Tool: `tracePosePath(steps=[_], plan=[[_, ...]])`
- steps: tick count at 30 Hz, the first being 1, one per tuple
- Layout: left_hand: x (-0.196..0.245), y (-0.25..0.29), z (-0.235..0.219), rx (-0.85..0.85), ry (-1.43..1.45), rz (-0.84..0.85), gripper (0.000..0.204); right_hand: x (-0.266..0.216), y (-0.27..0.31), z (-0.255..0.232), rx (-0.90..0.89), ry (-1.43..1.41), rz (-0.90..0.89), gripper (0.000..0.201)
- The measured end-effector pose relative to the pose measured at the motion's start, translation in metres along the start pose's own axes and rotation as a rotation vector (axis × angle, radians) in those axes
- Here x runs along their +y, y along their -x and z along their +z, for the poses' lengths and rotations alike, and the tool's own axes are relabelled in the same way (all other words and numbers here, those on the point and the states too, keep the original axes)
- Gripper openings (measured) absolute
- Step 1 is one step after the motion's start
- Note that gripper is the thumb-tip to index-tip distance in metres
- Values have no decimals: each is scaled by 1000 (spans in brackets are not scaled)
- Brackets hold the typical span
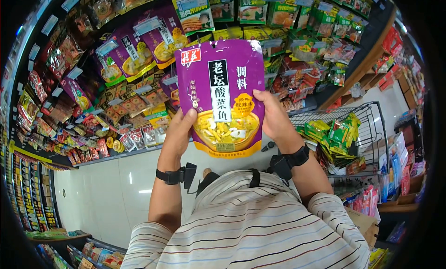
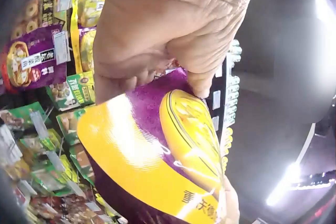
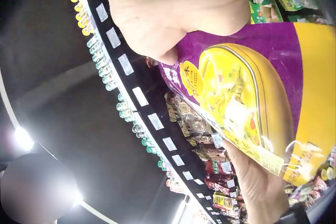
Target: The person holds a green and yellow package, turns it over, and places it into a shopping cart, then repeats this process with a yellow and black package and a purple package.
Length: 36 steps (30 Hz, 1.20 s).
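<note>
A purple and yellow seasoning packet (image 1: 223, 99) is held upright in front of the chest, its printed front with a bowl of fish facing the head camera. My left hand (image 1: 179, 129) grips its lower left edge, thumb on the front and the other fingers behind. On the opposite edge my right hand (image 1: 274, 118) pinches it the same way, thumb lying on the front. The left wrist view shows the fingers of the left hand (image 2: 168, 29) against the packet's back (image 2: 126, 140). From the right wrist, the right hand (image 3: 168, 11) covers one corner of the packet (image 3: 273, 66).
Hanging racks hold similar purple packets (image 1: 132, 55) and green packets (image 1: 316, 25) behind the hands. At the right stands a wire shopping cart (image 1: 371, 122) with green packets (image 1: 341, 134) in it. Pale floor tiles (image 1: 107, 190) show at lower left.
</note>
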<state>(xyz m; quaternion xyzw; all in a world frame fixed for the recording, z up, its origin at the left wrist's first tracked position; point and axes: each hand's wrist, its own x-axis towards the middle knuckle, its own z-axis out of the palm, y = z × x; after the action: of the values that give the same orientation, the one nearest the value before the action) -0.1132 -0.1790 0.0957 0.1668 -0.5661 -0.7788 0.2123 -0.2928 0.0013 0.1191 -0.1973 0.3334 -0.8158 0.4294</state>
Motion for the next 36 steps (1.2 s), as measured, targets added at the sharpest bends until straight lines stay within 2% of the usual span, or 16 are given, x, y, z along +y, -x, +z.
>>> tracePosePath(steps=[2, 6, 11, 14, 15, 20, 24, 25, 28, 31, 33, 36], plan=[[-5, -5, -14, -78, 39, 7, 61, 7, -11, 2, -17, 8, 1, 25], [2, -8, -35, -105, 45, -50, 55, 13, -29, 20, -23, -29, 48, 25], [10, -21, -60, 47, -86, -50, 43, 42, -66, 14, 7, 37, 50, 27], [20, -28, -74, 83, -171, -51, 37, 46, -74, 50, 101, 215, 47, 28], [20, -31, -82, 72, -189, -59, 37, 49, -77, 54, 114, 313, 20, 30], [28, -42, -113, 14, -199, -51, 40, 70, -96, 58, 160, 437, 21, 34], [40, -59, -143, -7, -15, -59, 41, 76, -108, 76, 123, 517, 40, 36], [44, -64, -147, -32, 45, -8, 40, 75, -109, 83, 121, 526, 45, 36], [63, -74, -152, -35, 232, -28, 38, 77, -116, 93, 81, 552, 78, 38], [74, -79, -153, 5, 92, 57, 36, 84, -122, 94, 88, 539, 130, 40], [81, -80, -149, 59, -51, 128, 34, 91, -127, 94, 102, 521, 91, 40], [96, -73, -150, 88, -222, 58, 32, 99, -135, 88, 131, 571, 64, 39]])
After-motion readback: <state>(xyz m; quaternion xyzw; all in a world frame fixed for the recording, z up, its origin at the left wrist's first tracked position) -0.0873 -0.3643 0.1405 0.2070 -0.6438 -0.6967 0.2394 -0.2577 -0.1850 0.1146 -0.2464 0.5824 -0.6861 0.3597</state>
